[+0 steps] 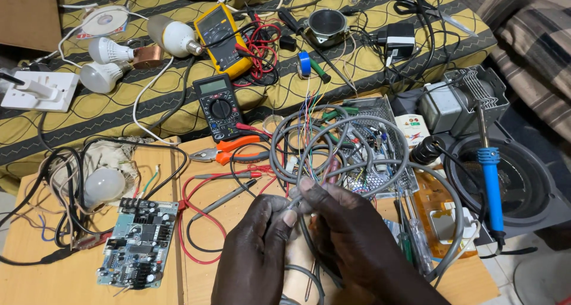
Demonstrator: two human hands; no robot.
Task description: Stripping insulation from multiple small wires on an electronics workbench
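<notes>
Both my hands meet low in the middle of the view over a wooden board. My left hand point(257, 245) and my right hand point(351, 233) pinch the same grey cable point(351, 126) between thumbs and fingertips. The cable loops in several coils above my hands. Thin coloured wires point(308, 111) fan out of its stripped end, pointing up.
Orange-handled pliers point(235, 150) and a black multimeter point(219, 105) lie just above. A circuit board point(138, 242) and a bulb point(102, 186) sit left. A blue soldering iron point(491, 180) rests over a speaker point(523, 186) at right. A yellow multimeter point(223, 37), bulbs and scissors point(419, 4) lie on the patterned cloth.
</notes>
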